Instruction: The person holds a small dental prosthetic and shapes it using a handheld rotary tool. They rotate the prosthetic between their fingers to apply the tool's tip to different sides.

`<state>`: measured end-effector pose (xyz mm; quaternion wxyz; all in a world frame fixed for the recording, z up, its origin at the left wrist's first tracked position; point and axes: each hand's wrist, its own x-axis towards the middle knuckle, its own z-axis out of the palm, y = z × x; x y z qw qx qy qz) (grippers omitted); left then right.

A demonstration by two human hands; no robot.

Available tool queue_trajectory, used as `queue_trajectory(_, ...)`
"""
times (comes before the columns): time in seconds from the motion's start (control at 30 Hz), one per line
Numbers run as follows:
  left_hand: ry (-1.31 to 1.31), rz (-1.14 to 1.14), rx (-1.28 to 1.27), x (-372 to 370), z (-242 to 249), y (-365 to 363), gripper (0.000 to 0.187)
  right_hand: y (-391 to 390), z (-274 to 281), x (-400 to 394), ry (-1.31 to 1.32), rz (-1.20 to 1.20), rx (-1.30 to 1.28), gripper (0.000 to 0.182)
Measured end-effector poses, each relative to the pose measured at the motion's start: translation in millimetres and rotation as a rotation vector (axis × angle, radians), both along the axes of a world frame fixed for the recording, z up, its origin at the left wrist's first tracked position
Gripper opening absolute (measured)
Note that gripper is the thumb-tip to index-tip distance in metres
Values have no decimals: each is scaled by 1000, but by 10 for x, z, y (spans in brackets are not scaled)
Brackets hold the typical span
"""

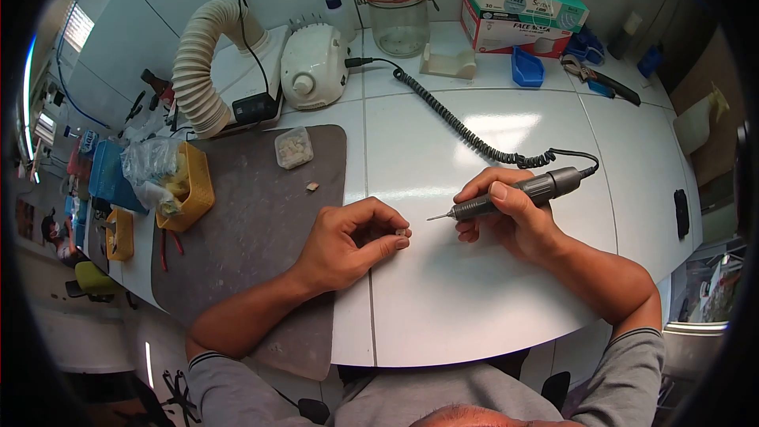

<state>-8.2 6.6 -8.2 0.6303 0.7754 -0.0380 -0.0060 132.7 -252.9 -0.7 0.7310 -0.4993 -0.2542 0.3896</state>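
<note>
In my right hand (518,217) is a dark rotary handpiece (514,194), its thin metal bit pointing left. A coiled black cord (466,130) links the handpiece to a white control unit (315,67) at the back. My left hand (348,245) pinches a tiny pale piece (402,232) between thumb and index finger; its exact kind is too small to make out. A short gap lies between the bit's tip and that piece. On the brown mat (253,269) rest a small tan piece (312,187) and a clear box of pale bits (294,148).
A ribbed white hose (207,63) curves up at the back left, beside a yellow basket (198,186) holding plastic bags. Along the back stand a glass jar (398,20), face mask boxes (518,20) and blue trays (527,67). Pliers (601,79) lie at the right.
</note>
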Motion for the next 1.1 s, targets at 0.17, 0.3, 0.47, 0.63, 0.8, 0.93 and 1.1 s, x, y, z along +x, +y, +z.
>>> queue_trajectory(0.17,79,90,-177,22,91,-61,19,21,3,13,-24,0,-19,52)
queue_trajectory(0.3,56,57,-135,21,45,-18,20,16,12,4,-84,29,-24,43)
queue_trajectory(0.47,-3,31,-109,16,0,6,18,8,30,-12,-175,82,-50,36)
queue_trajectory(0.63,-14,33,-61,13,23,-13,16,17,75,-25,-286,95,-99,35)
queue_trajectory(0.8,2,28,-57,8,3,1,16,14,76,-21,-334,106,-108,34)
queue_trajectory(0.93,-16,36,-56,9,-2,-13,17,13,46,-14,-353,114,-103,34)
queue_trajectory(1.1,-13,36,-62,5,0,-12,17,16,44,-19,-348,106,-101,34)
